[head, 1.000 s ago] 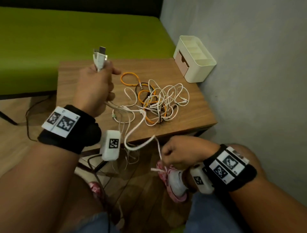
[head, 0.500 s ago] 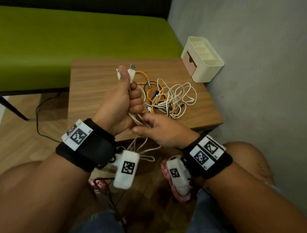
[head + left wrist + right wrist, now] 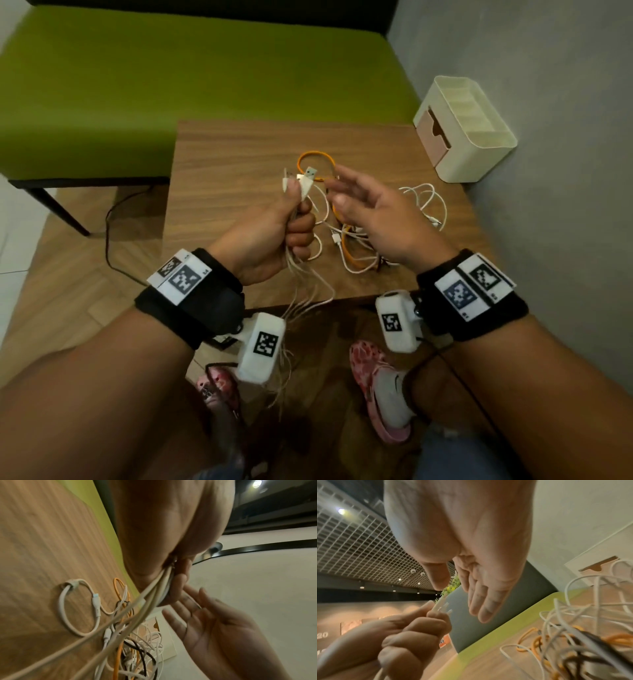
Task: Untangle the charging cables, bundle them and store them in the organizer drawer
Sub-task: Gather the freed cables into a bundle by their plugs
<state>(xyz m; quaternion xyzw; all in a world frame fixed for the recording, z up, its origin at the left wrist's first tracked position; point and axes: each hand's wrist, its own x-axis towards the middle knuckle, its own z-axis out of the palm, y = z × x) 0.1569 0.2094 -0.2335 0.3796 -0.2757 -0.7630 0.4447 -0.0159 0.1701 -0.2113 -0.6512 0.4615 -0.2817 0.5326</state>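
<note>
The left hand (image 3: 270, 233) grips a bunch of white charging cables (image 3: 301, 274) in a closed fist, plug ends up, strands hanging past the wooden table (image 3: 222, 178) edge. The right hand (image 3: 376, 212) hovers beside it, fingers extended, holding nothing. The tangled cable pile (image 3: 370, 240) lies on the table; the cream organizer (image 3: 472, 137) stands at the far right corner.
</note>
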